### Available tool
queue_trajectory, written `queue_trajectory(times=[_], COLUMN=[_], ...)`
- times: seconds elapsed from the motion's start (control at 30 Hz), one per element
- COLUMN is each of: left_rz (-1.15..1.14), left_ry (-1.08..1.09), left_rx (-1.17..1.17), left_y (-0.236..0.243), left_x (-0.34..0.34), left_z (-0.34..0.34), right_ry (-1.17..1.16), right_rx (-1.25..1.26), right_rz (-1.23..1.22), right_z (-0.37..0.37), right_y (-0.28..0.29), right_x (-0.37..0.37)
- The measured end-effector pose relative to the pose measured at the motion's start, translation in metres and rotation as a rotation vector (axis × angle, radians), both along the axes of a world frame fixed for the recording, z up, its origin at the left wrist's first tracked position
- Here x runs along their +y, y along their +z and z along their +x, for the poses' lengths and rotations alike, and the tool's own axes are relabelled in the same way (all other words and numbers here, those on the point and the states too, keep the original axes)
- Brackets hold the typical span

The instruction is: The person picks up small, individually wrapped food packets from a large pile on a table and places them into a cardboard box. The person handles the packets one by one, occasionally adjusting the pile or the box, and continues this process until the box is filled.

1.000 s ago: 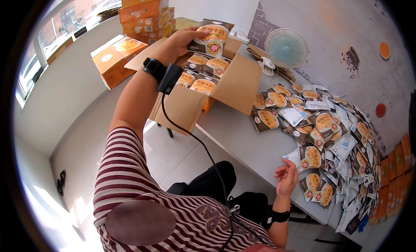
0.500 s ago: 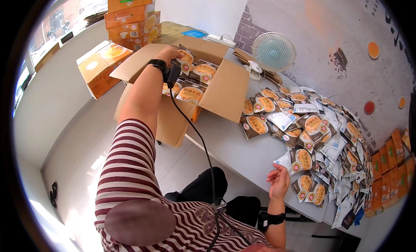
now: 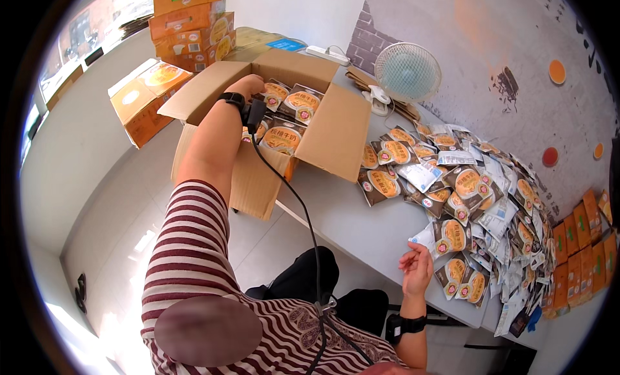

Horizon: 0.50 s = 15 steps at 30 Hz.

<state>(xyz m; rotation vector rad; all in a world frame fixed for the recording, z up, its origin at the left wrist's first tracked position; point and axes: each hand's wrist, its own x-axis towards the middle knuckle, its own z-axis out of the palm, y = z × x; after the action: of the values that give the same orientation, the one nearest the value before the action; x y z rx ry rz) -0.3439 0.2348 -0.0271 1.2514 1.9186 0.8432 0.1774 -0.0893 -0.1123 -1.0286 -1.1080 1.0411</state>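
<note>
Hands | your left hand (image 3: 250, 86) reaches into the cardboard box (image 3: 336, 133), grip hidden | your right hand (image 3: 418, 266) loosely open, empty, beside packets (image 3: 452, 236) on table (image 3: 352, 213)

**Packets in the box, packets on the table**

We see brown-and-orange snack packets (image 3: 292, 110) lying flat in layers inside the open cardboard box (image 3: 336, 133), flaps splayed outward. More packets (image 3: 462, 207) sprawl in a loose, overlapping heap across the grey table (image 3: 361, 226).

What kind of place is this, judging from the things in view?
Probably a small packing or stock room. An open cardboard box holds snack packets, many more packets cover the grey table, and printed cartons are stacked near the window.
</note>
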Motion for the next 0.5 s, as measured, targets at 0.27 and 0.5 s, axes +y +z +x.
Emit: queue_trajectory(times=[0.27, 0.5], left_rz=[0.278, 0.625], left_ry=[-0.187, -0.19], left_rx=[0.098, -0.336], left_y=[-0.012, 0.08], left_x=[0.043, -0.039], left_z=[-0.02, 0.095], right_ry=[0.032, 0.072], right_rx=[0.026, 0.033], right_rz=[-0.061, -0.062], right_z=[0.002, 0.007], right_y=[0.0, 0.005], right_x=[0.003, 0.003])
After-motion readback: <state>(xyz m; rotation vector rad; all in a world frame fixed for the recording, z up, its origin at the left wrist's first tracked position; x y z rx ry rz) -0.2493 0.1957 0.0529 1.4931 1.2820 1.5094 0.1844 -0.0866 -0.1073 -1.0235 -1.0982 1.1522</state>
